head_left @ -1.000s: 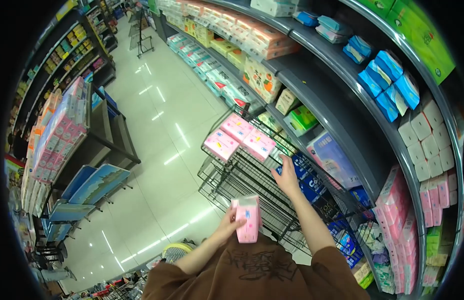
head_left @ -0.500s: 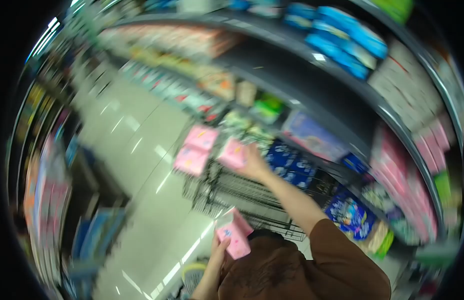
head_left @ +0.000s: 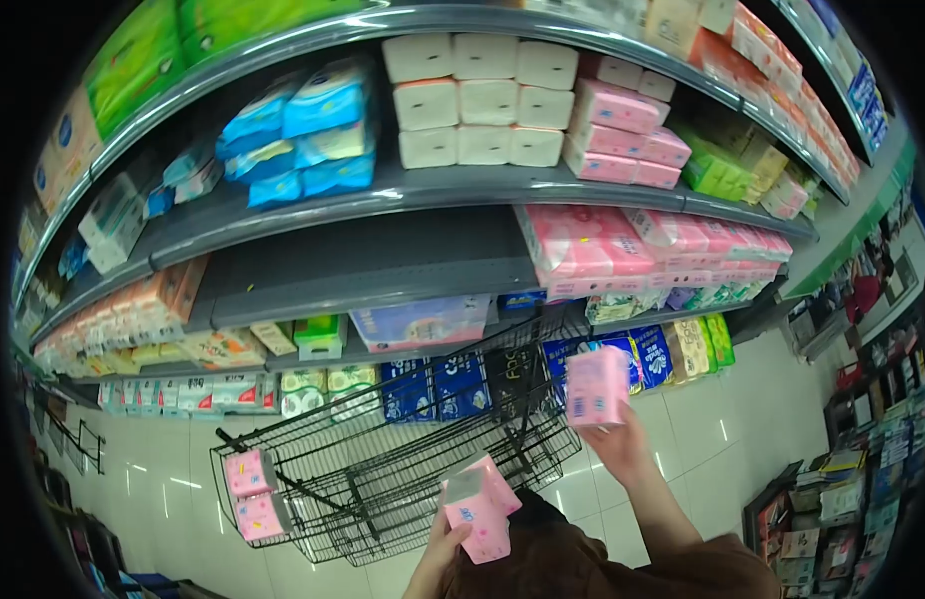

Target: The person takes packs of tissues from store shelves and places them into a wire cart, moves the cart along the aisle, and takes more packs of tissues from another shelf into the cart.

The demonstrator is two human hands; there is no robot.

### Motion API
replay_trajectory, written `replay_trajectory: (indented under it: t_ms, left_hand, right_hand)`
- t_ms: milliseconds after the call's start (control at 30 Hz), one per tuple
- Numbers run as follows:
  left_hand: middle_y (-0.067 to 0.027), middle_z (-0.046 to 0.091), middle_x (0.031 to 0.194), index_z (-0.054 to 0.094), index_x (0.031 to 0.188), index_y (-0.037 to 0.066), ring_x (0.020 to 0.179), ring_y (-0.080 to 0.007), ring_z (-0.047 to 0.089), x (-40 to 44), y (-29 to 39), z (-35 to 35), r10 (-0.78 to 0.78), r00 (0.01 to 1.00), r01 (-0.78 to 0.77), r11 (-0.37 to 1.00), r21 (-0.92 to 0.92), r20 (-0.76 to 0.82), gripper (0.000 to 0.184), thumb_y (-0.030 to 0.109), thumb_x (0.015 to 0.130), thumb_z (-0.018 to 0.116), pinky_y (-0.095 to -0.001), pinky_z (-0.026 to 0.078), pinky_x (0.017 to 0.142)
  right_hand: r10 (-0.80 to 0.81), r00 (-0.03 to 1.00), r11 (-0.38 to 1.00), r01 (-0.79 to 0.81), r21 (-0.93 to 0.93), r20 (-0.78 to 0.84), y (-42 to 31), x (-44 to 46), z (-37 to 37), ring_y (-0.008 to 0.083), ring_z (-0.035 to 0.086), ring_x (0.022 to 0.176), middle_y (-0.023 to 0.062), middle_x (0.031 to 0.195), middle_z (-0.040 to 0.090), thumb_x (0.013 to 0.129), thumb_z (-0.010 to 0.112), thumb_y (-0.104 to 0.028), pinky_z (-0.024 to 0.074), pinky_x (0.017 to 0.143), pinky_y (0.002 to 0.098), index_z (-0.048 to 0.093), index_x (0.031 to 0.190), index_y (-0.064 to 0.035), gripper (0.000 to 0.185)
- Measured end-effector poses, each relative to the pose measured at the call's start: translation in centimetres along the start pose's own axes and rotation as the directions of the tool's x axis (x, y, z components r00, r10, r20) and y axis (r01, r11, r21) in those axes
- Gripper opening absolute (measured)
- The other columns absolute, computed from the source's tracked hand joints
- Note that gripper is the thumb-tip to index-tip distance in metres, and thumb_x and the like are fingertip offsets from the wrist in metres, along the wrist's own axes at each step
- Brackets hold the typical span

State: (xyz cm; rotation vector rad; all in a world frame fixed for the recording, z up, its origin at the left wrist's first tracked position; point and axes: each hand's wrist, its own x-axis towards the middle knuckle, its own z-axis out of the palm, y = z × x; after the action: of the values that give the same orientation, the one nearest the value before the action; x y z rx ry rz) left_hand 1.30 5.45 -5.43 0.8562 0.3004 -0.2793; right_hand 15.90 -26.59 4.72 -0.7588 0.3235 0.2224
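Recorded one pink, block-shaped, plastic-wrapped pack raised near the right end of the black wire shopping cart, with right hand closed round its lower end. Noted left hand curled around similar pink packs, apparently two. Found two further pink printed packs at the cart's left end, before dark grey metal shelving.

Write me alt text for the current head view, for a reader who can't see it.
A person holds pink packs in both the left hand and right hand, beside a black wire cart. Two more packs sit at the cart's end on the picture's left; shelves stocked with packaged goods stand beyond.
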Motion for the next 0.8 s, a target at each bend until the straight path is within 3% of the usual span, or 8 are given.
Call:
replay_trajectory:
  t_ms: [100,233,333,433,467,533,733,800]
  left_hand:
    - [-0.0115,0.055,0.139,0.034,0.152,0.000,0.127,-0.0241,0.056,2.3,-1.4,2.8,-0.035,0.998,0.034,0.999,0.009,0.049,0.078,0.022,0.088,0.074,-0.0394,0.047,0.108]
    - [-0.0114,0.056,0.139,0.034,0.152,0.000,0.126,-0.0217,0.056,4.3,-3.0,6.6,-0.104,0.992,0.105,0.994,-0.009,0.070,0.075,0.015,0.089,0.072,-0.0373,0.043,0.110]
    - [-0.0118,0.058,0.136,0.038,0.148,-0.002,0.125,-0.0233,0.059,5.5,-3.8,9.5,-0.083,0.995,0.080,0.995,0.057,0.057,0.070,0.018,0.090,0.072,-0.0384,0.048,0.107]
    - [-0.0123,0.057,0.137,0.037,0.148,-0.001,0.125,-0.0243,0.059,6.4,-4.7,11.8,-0.007,1.000,0.005,0.994,0.105,0.015,0.074,0.019,0.088,0.074,-0.0401,0.049,0.107]
    - [-0.0125,0.057,0.137,0.036,0.149,-0.001,0.125,-0.0250,0.059,6.5,-5.1,12.2,0.007,1.000,-0.006,0.996,0.091,-0.018,0.076,0.021,0.088,0.075,-0.0411,0.049,0.107]
    - [-0.0129,0.056,0.138,0.035,0.149,0.000,0.125,-0.0265,0.059,6.7,-6.1,13.1,0.030,0.996,-0.025,0.998,0.057,-0.086,0.079,0.024,0.086,0.076,-0.0430,0.049,0.106]
    - [-0.0142,0.056,0.136,0.033,0.150,0.000,0.125,-0.0286,0.059,6.5,-8.5,15.6,0.137,0.965,-0.149,0.988,-0.037,-0.225,0.086,0.031,0.084,0.079,-0.0453,0.050,0.107]
    - [-0.0145,0.056,0.135,0.033,0.149,0.000,0.125,-0.0287,0.059,6.2,-9.2,15.5,0.147,0.956,-0.160,0.987,-0.030,-0.252,0.085,0.032,0.085,0.079,-0.0454,0.050,0.107]
  right_hand:
    - [-0.186,0.974,0.980,0.194,0.048,-0.128,-4.1,-0.9,-2.5,0.0301,0.058,0.127,0.0130,0.143,0.055,0.101,0.060,-0.030,0.0457,0.111,0.0479,0.043,0.144,-0.0044,0.053]
    - [-0.452,0.880,0.871,0.400,-0.286,-0.146,-11.0,2.1,-4.2,0.0256,0.059,0.122,0.0115,0.135,0.059,0.096,0.069,-0.021,0.0496,0.103,0.0427,0.046,0.142,-0.0034,0.055]
    - [-0.716,0.692,0.445,0.552,-0.705,0.090,-21.6,7.0,-4.5,0.0205,0.059,0.117,0.0101,0.127,0.061,0.090,0.077,-0.018,0.0507,0.096,0.0393,0.050,0.138,-0.0028,0.057]
    - [-0.825,0.447,0.042,0.659,-0.751,0.346,-31.2,10.4,2.3,0.0211,0.057,0.119,0.0117,0.128,0.058,0.086,0.080,-0.021,0.0496,0.098,0.0375,0.053,0.135,-0.0022,0.059]
    - [-0.840,0.317,-0.115,0.689,-0.716,0.440,-33.9,12.7,3.3,0.0236,0.057,0.121,0.0139,0.128,0.058,0.085,0.081,-0.021,0.0488,0.099,0.0377,0.053,0.134,-0.0019,0.060]
    - [-0.738,0.170,-0.543,0.426,-0.724,0.653,-38.6,15.1,7.0,0.0324,0.056,0.124,0.0187,0.125,0.057,0.084,0.081,-0.025,0.0467,0.104,0.0408,0.055,0.132,-0.0026,0.059]
    - [-0.349,0.137,-0.780,0.505,-0.368,0.927,-44.9,26.7,8.9,0.0374,0.052,0.130,0.0191,0.144,0.052,0.088,0.075,-0.025,0.0447,0.106,0.0418,0.058,0.138,-0.0066,0.056]
    - [-0.427,0.254,-0.575,0.664,-0.478,0.868,-45.1,28.3,9.6,0.0361,0.052,0.132,0.0183,0.151,0.048,0.091,0.071,-0.020,0.0436,0.108,0.0395,0.056,0.141,-0.0082,0.054]
